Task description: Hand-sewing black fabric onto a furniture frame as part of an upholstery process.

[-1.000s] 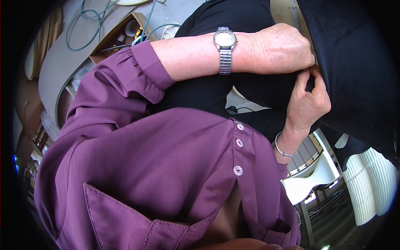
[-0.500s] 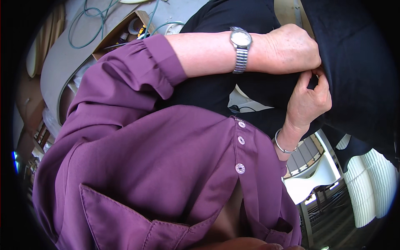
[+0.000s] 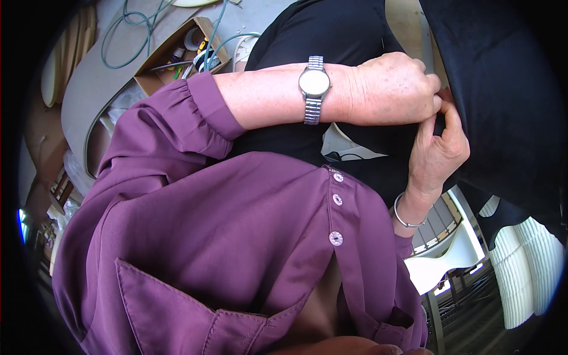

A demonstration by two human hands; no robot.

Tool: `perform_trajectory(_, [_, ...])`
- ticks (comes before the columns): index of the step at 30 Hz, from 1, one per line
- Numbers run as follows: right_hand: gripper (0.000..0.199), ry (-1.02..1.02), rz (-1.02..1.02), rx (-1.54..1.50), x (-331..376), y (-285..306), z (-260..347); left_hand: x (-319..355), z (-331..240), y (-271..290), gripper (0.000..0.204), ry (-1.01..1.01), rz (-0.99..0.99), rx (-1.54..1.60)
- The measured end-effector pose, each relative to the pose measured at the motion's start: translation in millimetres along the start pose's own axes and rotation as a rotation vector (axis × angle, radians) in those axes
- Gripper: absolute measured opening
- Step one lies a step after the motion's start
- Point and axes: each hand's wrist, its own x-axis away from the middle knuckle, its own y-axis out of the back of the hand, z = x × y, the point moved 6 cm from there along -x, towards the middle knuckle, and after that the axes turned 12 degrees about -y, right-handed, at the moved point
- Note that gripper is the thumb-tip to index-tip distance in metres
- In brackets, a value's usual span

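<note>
Black cloth (image 3: 509,118) hangs just to the right of both my hands, its near edge running down beside my fingers. My left hand (image 3: 395,89) reaches across from the left, back upward and fingers curled under; their tips are hidden, so I cannot tell whether they grip the edge. Just below it, my right hand (image 3: 439,151) comes up with thumb and forefinger bent toward each other, right at the left hand's fingers; I cannot tell whether they pinch anything. A silver watch (image 3: 314,82) sits on my left wrist and a thin bangle (image 3: 408,223) circles my right one. More black fabric (image 3: 319,29) spreads beyond and beneath my left forearm. Well to the left of my hands, past the sleeve of my purple shirt (image 3: 236,225), stand an open box (image 3: 165,50) of tools and a curved grey panel (image 3: 83,109). Below my right hand there is a smooth white piece (image 3: 438,269), with white ribbed pieces (image 3: 520,266) farther to its right.
</note>
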Motion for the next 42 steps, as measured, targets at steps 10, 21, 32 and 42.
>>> perform_trajectory(10, [0.019,0.089,-0.17,0.103,5,4,-10,-21,9,4,0.013,0.08,0.02,-0.053])
perform_trajectory(21, [0.017,0.08,0.014,0.018,1,-3,-7,-4,14,3,0.012,0.031,0.068,0.045])
perform_trajectory(32, [0.013,0.07,0.15,0.047,-1,-10,-1,34,1,9,0.035,0.331,0.174,0.307])
perform_trajectory(42, [0.018,0.234,0.181,-0.011,10,-7,-7,51,-16,10,0.055,0.276,0.176,0.219])
